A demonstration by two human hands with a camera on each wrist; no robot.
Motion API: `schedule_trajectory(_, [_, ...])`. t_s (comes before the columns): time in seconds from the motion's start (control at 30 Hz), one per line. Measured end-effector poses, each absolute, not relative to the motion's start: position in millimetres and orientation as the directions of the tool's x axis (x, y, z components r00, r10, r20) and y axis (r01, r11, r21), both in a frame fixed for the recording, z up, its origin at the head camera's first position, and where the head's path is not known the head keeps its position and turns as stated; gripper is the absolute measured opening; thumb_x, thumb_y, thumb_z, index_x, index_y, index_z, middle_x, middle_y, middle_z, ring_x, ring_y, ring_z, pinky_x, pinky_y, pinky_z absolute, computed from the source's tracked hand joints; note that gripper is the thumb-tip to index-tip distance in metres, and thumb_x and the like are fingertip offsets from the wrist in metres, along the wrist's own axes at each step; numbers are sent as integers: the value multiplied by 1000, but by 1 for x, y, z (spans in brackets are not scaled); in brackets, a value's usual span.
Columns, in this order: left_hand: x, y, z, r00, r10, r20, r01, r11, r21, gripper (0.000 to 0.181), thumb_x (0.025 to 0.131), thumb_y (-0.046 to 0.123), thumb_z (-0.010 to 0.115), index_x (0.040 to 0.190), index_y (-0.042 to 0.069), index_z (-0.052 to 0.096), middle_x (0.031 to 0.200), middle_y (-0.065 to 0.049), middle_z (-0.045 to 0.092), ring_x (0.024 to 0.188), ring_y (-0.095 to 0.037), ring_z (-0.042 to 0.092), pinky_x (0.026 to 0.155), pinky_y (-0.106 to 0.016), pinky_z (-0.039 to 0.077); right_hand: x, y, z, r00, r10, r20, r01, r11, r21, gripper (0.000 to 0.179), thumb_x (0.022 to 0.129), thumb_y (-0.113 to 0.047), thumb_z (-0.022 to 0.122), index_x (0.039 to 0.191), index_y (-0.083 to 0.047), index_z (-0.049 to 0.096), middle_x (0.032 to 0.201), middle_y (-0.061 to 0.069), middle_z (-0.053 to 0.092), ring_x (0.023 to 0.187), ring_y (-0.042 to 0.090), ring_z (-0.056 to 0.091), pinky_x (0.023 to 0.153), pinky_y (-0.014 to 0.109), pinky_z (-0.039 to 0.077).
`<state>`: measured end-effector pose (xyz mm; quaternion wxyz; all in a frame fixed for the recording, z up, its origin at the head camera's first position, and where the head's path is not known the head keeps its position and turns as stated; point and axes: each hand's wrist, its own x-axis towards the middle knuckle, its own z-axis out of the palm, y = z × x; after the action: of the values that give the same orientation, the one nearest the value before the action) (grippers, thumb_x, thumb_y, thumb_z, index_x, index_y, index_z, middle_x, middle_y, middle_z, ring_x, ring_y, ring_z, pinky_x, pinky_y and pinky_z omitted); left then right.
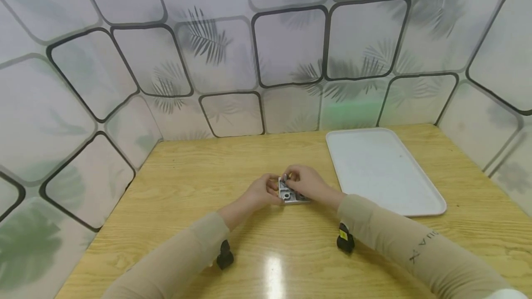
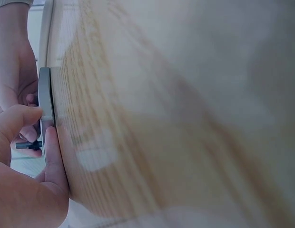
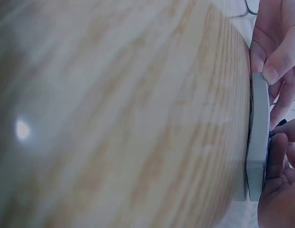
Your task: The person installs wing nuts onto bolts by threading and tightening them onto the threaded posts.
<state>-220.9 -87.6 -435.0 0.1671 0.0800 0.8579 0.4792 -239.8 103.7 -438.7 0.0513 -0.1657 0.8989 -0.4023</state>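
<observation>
A small grey plate with round fittings and recesses on its top lies on the wooden table. My left hand grips its left side, thumb at the near corner and fingers farther back; in the left wrist view the plate's edge shows between thumb and finger. From the right, my right hand reaches over the plate. Its fingertips pinch a small dark peg that stands up from the plate near its far left corner. The right hand covers part of the plate's top. Whether the peg sits in a hole is hidden.
A white tray lies on the wooden table, right of and behind the plate. Patterned curtain-like walls enclose the table's back and sides. Black wrist cameras hang under both sleeves, close to the tabletop.
</observation>
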Motion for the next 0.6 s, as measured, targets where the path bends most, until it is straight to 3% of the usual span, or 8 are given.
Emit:
schedule_trajectory(0.23, [-221,-88,-435,-931,292,-219,-42,509,860,78,80,-2,85,150,0,52,118,-14,65,98,-20,67,78,-24,54,-243,103,-440,-944,-324,59,-257,612,-748,9,96,-9,72,103,-4,71,80,4,65,61,9,53,61,24,43])
schedule_trajectory(0.6, [-221,-88,-435,-929,293,-226,-47,512,858,77,82,-1,85,151,0,51,119,-14,64,98,-19,65,78,-23,52,-242,100,-441,-956,-287,65,-249,674,-695,10,93,-14,75,96,-6,68,82,4,65,74,14,55,66,25,42])
